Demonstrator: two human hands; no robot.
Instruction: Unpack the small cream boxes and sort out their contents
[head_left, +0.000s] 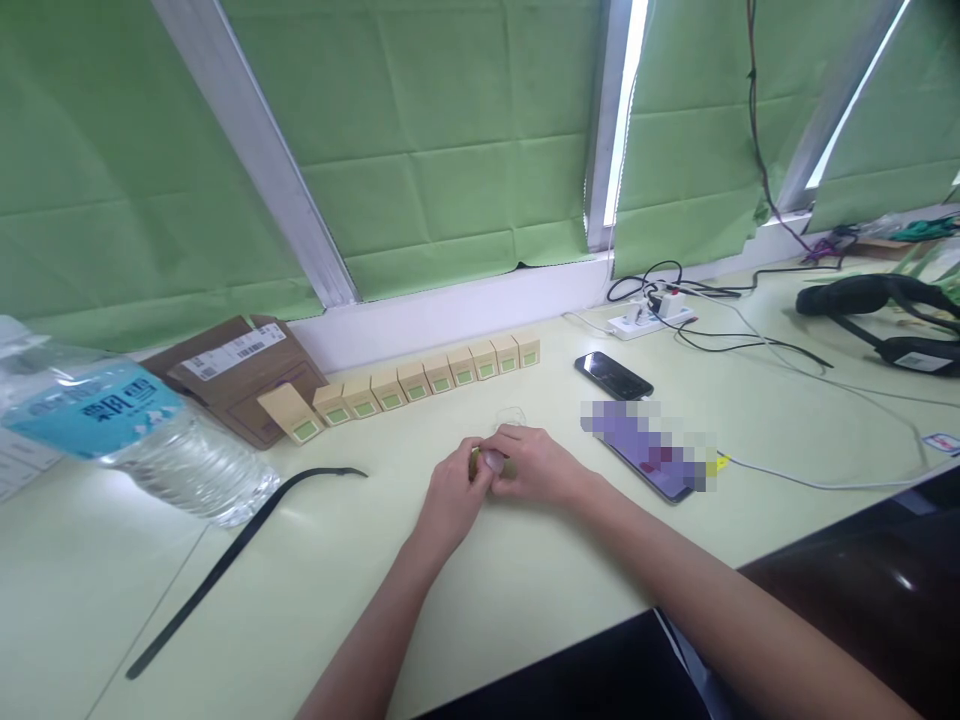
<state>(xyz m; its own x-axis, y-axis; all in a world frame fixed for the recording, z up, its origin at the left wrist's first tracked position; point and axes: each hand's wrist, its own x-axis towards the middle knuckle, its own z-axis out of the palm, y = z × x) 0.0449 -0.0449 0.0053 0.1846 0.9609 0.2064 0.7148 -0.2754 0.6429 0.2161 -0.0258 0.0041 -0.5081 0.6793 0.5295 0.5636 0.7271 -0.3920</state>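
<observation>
Both my hands meet over the table, fingertips close together around a small olive-coloured thing with a pale, shiny part. My left hand pinches it from the left, thumb and forefinger bent. From the right, my right hand curls over the same thing, its thumb near the left one. Fingers cover most of it, so its kind does not show. Just beyond the knuckles lies a clear, thin transparent piece. Behind the hands, several small tan boxes with green labels stand in a row, one larger-looking box at the left end.
A water bottle leans at the left beside a brown cardboard box and a curved black strip. Rightward lie a black phone, a lit phone with a cable, a power strip and a black headset.
</observation>
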